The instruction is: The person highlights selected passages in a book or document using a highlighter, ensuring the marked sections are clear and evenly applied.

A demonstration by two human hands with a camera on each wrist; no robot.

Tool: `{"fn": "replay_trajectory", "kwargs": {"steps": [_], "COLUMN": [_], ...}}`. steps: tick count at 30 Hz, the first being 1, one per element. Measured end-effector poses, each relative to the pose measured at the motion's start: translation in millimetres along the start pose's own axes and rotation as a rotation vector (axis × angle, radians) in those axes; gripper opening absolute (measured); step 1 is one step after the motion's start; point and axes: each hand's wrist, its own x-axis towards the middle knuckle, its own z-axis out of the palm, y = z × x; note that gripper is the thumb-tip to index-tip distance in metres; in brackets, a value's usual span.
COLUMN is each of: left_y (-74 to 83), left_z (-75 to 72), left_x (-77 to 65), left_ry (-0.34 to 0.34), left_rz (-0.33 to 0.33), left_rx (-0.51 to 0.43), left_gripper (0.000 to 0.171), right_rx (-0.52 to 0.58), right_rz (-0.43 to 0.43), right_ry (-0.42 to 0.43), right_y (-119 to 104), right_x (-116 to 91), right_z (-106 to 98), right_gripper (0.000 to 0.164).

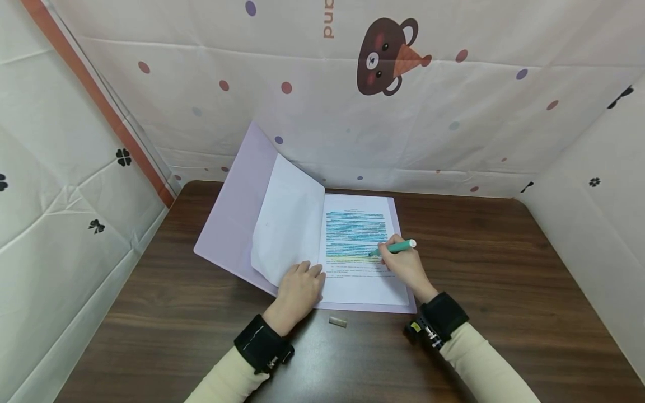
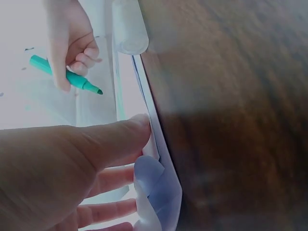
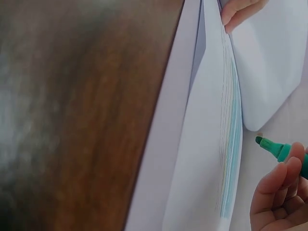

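Note:
A lilac folder point(image 1: 237, 196) lies open on the table, with a printed sheet point(image 1: 363, 288) on its right side. Many of the sheet's lines are marked blue, and a yellow band runs below them. My right hand point(image 1: 405, 263) grips a green marker point(image 1: 401, 247), its dark tip point(image 3: 259, 140) uncapped and low over the marked lines. At the fold near the bottom edge, my left hand point(image 1: 300, 291) rests on the turned-over white pages point(image 1: 289, 218), fingers extended. In the left wrist view its thumb point(image 2: 122, 137) lies along the paper's edge.
A small grey cylinder point(image 1: 337, 321) lies on the dark wooden table point(image 1: 484, 263), just below the folder. Printed white cloth point(image 1: 322, 112) hangs behind the table and along both sides. The folder's raised left cover leans up toward the back cloth.

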Motion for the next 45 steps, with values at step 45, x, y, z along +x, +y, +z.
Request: {"fn": "replay_trajectory", "kwargs": {"steps": [45], "left_y": [-0.4], "left_z": [-1.7], "left_x": [2.2], "left_ry": [-0.058], "left_rz": [-0.011], "left_rx": [0.001], "left_gripper": [0.046], "right_rx": [-0.074], "right_rz": [-0.055], "right_ry": [-0.089], "right_y": [-12], "right_x": [-1], "right_z": [32], "right_gripper": [0.018]}}
